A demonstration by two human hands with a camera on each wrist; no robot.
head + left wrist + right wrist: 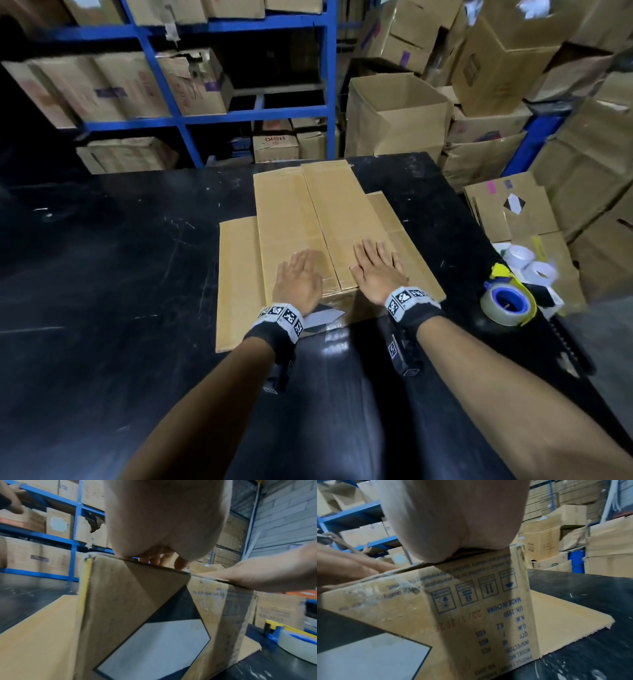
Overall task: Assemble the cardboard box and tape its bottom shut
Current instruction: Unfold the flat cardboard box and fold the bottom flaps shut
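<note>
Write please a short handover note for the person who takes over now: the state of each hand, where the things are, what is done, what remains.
Left hand: open, flat on the left bottom flap of the cardboard box.
Right hand: open, flat on the right bottom flap.
The box stands upside down on the black table, its other flaps spread out on the table. The tape dispenser lies on the table to the right of the box, untouched.
Done: box set up, both bottom flaps folded shut, meeting at the centre seam.
Left: keep the flaps held down, take the dispenser, tape along the seam. Whether the old clear tape near the front edge holds anything, I cannot tell.
</note>
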